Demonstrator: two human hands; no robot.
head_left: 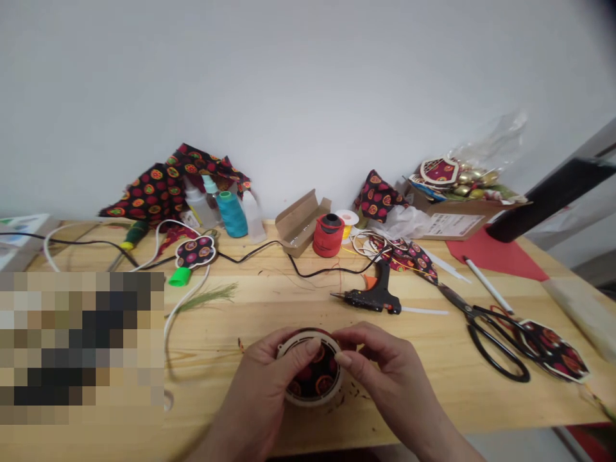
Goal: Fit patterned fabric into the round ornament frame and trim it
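Near the front edge of the table, I hold a round wooden frame backed with dark patterned fabric [315, 380]. My left hand [264, 378] grips its left side, thumb lying across the rim onto the fabric. On the opposite side, my right hand [385, 362] pinches the upper right rim between thumb and fingers. The undersides of both hands' fingers are partly hidden by the frame. Just beyond the hands lies a black hot glue gun [375, 296], with a white glue stick [426, 311] poking from its back. Small fabric scraps [356, 391] are scattered beside the frame.
Black-handled scissors [486, 333] and a fabric-covered ornament [553, 351] lie at the right. Along the wall stand a teal thread cone [231, 215], a red thread spool [328, 236] and a filled cardboard box [447, 218]. Cables cross the left side, where a blurred patch hides some table.
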